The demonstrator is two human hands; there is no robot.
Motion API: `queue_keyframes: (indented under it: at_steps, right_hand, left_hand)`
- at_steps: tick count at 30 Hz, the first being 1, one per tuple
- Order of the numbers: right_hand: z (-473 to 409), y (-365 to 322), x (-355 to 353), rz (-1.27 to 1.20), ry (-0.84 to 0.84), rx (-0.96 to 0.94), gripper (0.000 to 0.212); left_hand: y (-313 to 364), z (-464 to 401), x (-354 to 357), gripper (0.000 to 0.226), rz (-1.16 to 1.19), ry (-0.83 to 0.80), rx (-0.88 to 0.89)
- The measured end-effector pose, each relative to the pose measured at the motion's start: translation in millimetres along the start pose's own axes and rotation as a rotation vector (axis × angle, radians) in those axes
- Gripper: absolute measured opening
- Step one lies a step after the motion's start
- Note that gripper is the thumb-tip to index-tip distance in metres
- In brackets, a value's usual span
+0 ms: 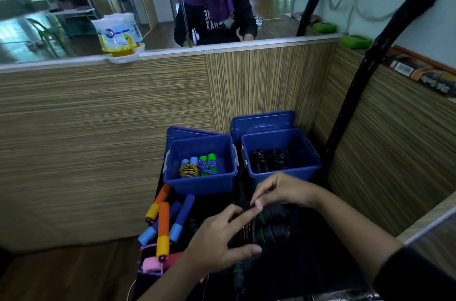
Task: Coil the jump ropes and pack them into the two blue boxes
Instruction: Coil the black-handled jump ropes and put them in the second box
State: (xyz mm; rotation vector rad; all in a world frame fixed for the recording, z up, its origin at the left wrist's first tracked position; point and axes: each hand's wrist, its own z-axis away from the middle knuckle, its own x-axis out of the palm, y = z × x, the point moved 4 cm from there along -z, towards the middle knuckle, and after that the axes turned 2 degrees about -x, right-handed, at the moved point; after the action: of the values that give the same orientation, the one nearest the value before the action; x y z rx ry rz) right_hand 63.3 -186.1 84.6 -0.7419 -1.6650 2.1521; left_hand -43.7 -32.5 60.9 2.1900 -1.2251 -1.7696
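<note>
Two blue boxes stand side by side on a dark surface. The left blue box (198, 183) holds two coiled ropes with light blue and green foam handles (198, 165). Coiled black ropes (270, 160) lie in the right blue box (283, 177). In front of the boxes, my left hand (219, 244) grips a black jump rope (269, 226) by its handles and coil. My right hand (283, 189) pinches the rope's cord above it. Loose ropes with orange, yellow, blue and pink foam handles (162, 221) are piled to the left.
Two blue lids (262, 121) lean behind the boxes against a striped wooden partition (98, 140). A mirror above reflects a person wearing a headset. A black stand pole (357, 83) rises at the right. A white and yellow bag (118, 34) sits on the ledge.
</note>
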Motion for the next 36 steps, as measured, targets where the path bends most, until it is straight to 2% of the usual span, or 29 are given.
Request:
queue_keyframes:
  at_steps: [4, 7, 9, 11, 14, 17, 19, 20, 22, 24, 26, 29, 32, 36]
  right_hand:
    - [-5, 19, 14, -0.413, 0.184, 0.066, 0.017]
    - [-9, 40, 33, -0.272, 0.255, 0.088, 0.016]
    - [-12, 47, 46, -0.199, 0.267, 0.138, 0.018]
    - [-16, 47, 57, -0.143, 0.286, 0.162, 0.015]
    - [-19, 41, 66, 0.15, 0.33, 0.151, 0.008]
    - [-21, 39, 71, 0.578, 0.296, 0.121, 0.03]
    - [-18, 39, 71, 0.699, 0.252, 0.12, 0.038]
    - [-17, 42, 69, 0.671, 0.222, 0.129, 0.044]
    - [-10, 47, 71, 0.369, 0.136, 0.159, 0.052]
    - [-4, 46, 68, 0.177, 0.166, 0.133, 0.039]
    - [2, 43, 64, 0.186, 0.256, 0.11, 0.029]
    - [7, 38, 61, 0.531, 0.346, 0.021, 0.029]
    - [7, 29, 67, 0.839, 0.235, -0.053, 0.036]
    - [12, 3, 63, 0.966, 0.149, -0.117, 0.031]
  left_hand:
    - [-2, -5, -13, 0.053, 0.145, 0.246, -0.119]
    - [-23, -10, -22, 0.049, 0.222, 0.475, -0.343]
    - [-40, -13, -27, 0.052, 0.192, 0.553, -0.516]
    - [-52, -15, -27, 0.056, 0.094, 0.543, -0.624]
    - [-61, -19, -21, 0.061, -0.052, 0.469, -0.726]
    - [-65, -24, -12, 0.061, -0.077, 0.437, -0.823]
    - [-67, -25, -6, 0.06, -0.069, 0.42, -0.864]
    - [-68, -24, -4, 0.06, -0.068, 0.421, -0.884]
    - [-71, -22, -1, 0.058, -0.05, 0.443, -0.943]
    - [-75, -20, 0, 0.055, -0.021, 0.46, -0.997]
    - [-77, -18, 2, 0.055, -0.062, 0.439, -0.985]
    - [-77, -16, 6, 0.06, -0.206, 0.379, -0.917]
    - [-74, -15, 15, 0.056, -0.397, 0.267, -0.783]
    - [-67, -11, 26, 0.055, -0.561, 0.162, -0.539]
